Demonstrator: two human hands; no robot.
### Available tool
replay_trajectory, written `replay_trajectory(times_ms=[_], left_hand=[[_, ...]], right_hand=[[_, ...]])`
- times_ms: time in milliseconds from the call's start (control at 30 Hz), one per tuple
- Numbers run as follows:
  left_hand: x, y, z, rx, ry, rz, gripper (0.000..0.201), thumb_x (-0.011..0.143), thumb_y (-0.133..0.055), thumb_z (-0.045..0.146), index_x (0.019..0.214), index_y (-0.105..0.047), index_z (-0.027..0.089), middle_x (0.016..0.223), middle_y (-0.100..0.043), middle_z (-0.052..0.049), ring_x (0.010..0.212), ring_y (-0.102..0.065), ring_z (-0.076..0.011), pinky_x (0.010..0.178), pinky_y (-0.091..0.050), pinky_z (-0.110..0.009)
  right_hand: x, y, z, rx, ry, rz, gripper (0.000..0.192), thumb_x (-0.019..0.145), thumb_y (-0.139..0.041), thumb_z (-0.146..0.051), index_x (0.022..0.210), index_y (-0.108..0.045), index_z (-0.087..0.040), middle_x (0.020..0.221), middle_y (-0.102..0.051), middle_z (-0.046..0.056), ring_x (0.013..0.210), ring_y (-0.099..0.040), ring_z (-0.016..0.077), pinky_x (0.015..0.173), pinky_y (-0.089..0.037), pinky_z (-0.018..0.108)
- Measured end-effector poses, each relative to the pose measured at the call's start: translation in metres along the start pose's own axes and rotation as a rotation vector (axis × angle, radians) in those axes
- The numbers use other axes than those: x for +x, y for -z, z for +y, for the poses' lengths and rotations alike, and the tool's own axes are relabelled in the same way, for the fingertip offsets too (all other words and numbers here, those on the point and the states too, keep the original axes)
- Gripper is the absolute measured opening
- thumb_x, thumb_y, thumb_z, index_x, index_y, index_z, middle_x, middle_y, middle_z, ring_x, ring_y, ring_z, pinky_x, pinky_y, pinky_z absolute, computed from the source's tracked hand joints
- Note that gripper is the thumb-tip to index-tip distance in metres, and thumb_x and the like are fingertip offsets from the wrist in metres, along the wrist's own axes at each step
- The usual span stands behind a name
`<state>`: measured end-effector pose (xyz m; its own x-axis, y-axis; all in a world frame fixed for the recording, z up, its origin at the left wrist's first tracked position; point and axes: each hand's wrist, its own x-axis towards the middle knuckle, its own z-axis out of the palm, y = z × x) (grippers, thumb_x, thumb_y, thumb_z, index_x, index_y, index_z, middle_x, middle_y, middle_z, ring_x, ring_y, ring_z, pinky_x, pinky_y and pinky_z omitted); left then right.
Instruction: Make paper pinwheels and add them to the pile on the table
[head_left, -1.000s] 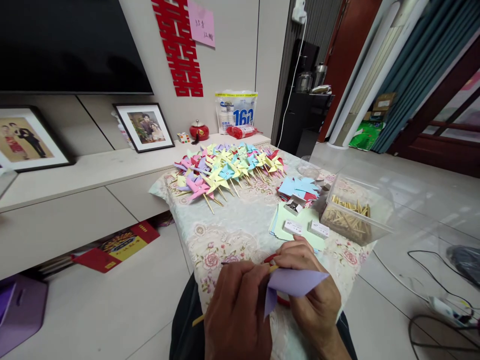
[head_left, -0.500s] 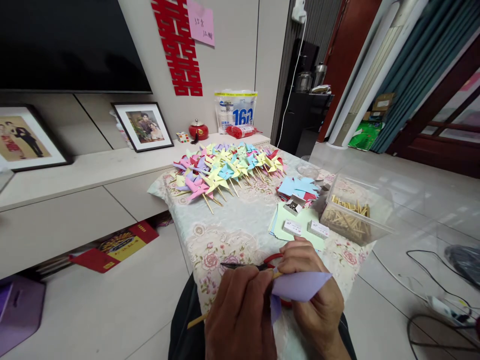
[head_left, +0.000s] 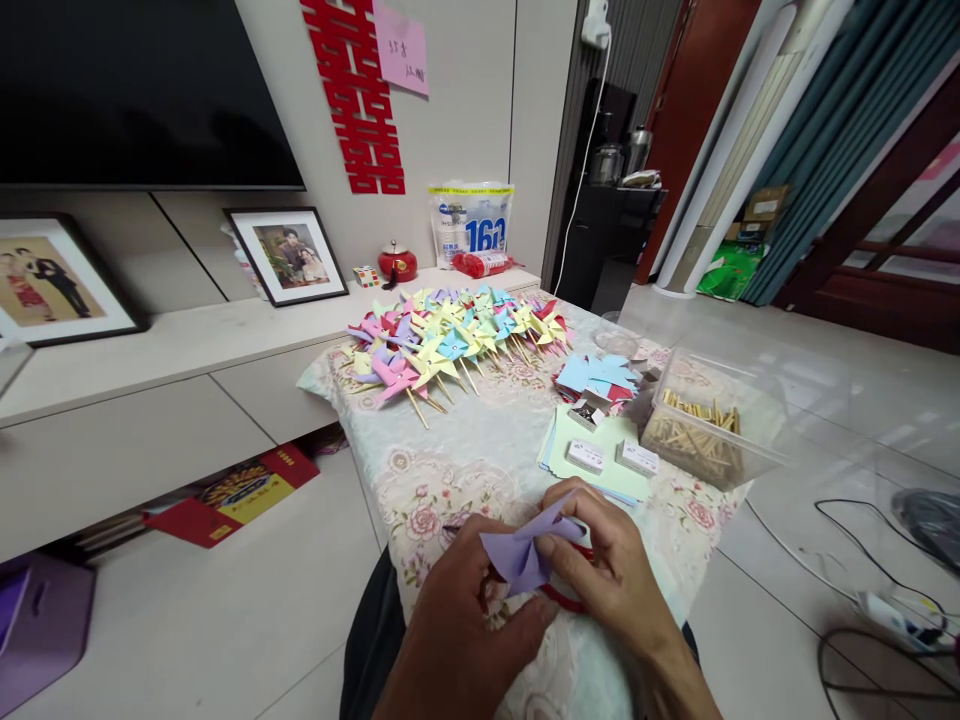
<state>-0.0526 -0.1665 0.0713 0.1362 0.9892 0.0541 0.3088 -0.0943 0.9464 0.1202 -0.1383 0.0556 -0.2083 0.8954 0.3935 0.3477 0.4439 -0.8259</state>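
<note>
A purple paper pinwheel [head_left: 521, 558], its blades folded in, is pinched between the thumb and fingers of my right hand [head_left: 607, 565]. My left hand [head_left: 469, 620] is at the pinwheel's left side, thumb stretched apart from the fingers. Its fingertips reach the paper's edge and are partly hidden behind it. I cannot see the wooden stick. Under my hands lie pliers with red handles [head_left: 566, 598], mostly covered. Finished pinwheels [head_left: 450, 335] in several colours lie heaped at the table's far side.
Small white boxes [head_left: 585, 456] and an open box of pins [head_left: 587, 411] rest on green paper sheets [head_left: 559, 460]. Behind them is a pile of cut paper [head_left: 600, 377]. A clear bin [head_left: 757, 440] holds wooden sticks [head_left: 697, 440] at the table's right edge.
The pinwheel has turned so its folded front faces up, and the stick has dropped from sight. My left hand has rolled over and its thumb has come away from the fingers.
</note>
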Motion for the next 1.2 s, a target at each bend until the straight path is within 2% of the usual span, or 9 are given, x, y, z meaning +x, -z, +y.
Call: replay_trajectory(times_ms=[67,167,333,433,567,633,767,933,1200], left_hand=[[0.001,-0.004,-0.005,-0.111,0.087,0.026,0.012,0.071,-0.073,0.027,0.079,-0.066,0.021,0.073,-0.063,0.001,0.065,-0.056,-0.0149,0.059,-0.045,-0.026],[0.003,-0.008,-0.016,-0.215,0.154,0.027,0.021,0.074,-0.073,0.039,0.077,-0.066,0.019,0.073,-0.061,0.001,0.064,-0.052,-0.0138,0.058,-0.042,-0.025],[0.009,-0.006,-0.029,-0.309,0.187,-0.032,0.024,0.075,-0.074,0.039,0.071,-0.065,0.017,0.067,-0.054,0.002,0.063,-0.047,-0.0120,0.058,-0.038,-0.024],[0.014,-0.005,-0.032,-0.466,0.277,-0.028,0.026,0.072,-0.076,0.040,0.070,-0.065,0.017,0.060,-0.054,0.003,0.056,-0.046,-0.0111,0.054,-0.036,-0.023],[0.017,-0.007,-0.035,-0.578,0.376,-0.024,0.032,0.073,-0.074,0.045,0.066,-0.062,0.016,0.050,-0.054,0.003,0.046,-0.040,-0.0092,0.047,-0.028,-0.023],[0.017,-0.011,-0.037,-0.626,0.397,-0.018,0.034,0.074,-0.074,0.047,0.065,-0.060,0.016,0.049,-0.054,0.002,0.046,-0.038,-0.0084,0.047,-0.026,-0.023],[0.016,-0.020,-0.041,-0.664,0.440,0.023,0.035,0.074,-0.075,0.046,0.064,-0.059,0.017,0.050,-0.054,0.003,0.046,-0.039,-0.0083,0.048,-0.027,-0.024],[0.015,-0.025,-0.040,-0.660,0.459,0.049,0.033,0.072,-0.075,0.045,0.064,-0.058,0.017,0.048,-0.054,0.003,0.045,-0.040,-0.0088,0.048,-0.027,-0.024],[0.014,-0.025,-0.038,-0.662,0.432,0.060,0.032,0.077,-0.072,0.041,0.063,-0.057,0.017,0.049,-0.054,0.003,0.045,-0.039,-0.0080,0.048,-0.027,-0.024]], right_hand=[[0.000,-0.001,0.000,-0.004,-0.050,-0.017,0.011,0.086,-0.059,-0.026,0.080,-0.065,-0.019,0.081,-0.061,0.004,0.079,-0.055,0.0208,0.072,-0.041,0.034],[0.001,-0.003,-0.001,0.016,-0.100,-0.044,0.013,0.085,-0.059,-0.027,0.076,-0.062,-0.020,0.078,-0.061,0.003,0.077,-0.055,0.0203,0.071,-0.041,0.033],[0.004,-0.005,0.000,0.018,-0.131,-0.073,0.016,0.085,-0.060,-0.030,0.074,-0.062,-0.019,0.074,-0.060,0.002,0.074,-0.054,0.0194,0.067,-0.041,0.031],[0.004,-0.003,0.002,0.056,-0.128,-0.126,0.014,0.087,-0.062,-0.032,0.083,-0.067,-0.020,0.081,-0.063,0.003,0.078,-0.057,0.0197,0.071,-0.045,0.031],[-0.001,0.004,0.008,0.181,-0.074,-0.083,0.025,0.089,-0.065,-0.031,0.113,-0.066,-0.026,0.113,-0.066,0.005,0.105,-0.061,0.0225,0.088,-0.048,0.033],[-0.004,0.006,0.011,0.163,-0.028,-0.017,0.027,0.092,-0.062,-0.027,0.118,-0.065,-0.028,0.120,-0.064,0.005,0.113,-0.059,0.0225,0.093,-0.047,0.033],[-0.005,0.007,0.013,0.015,0.083,0.006,0.027,0.095,-0.055,-0.018,0.117,-0.064,-0.028,0.116,-0.066,0.005,0.112,-0.060,0.0206,0.093,-0.047,0.034],[0.000,0.004,0.012,-0.148,0.229,-0.010,0.032,0.094,-0.048,-0.009,0.116,-0.064,-0.025,0.106,-0.069,0.005,0.103,-0.063,0.0212,0.087,-0.048,0.037],[0.001,0.001,0.015,-0.233,0.295,0.026,0.028,0.095,-0.049,-0.009,0.113,-0.065,-0.024,0.102,-0.071,0.006,0.095,-0.066,0.0213,0.084,-0.048,0.040]])
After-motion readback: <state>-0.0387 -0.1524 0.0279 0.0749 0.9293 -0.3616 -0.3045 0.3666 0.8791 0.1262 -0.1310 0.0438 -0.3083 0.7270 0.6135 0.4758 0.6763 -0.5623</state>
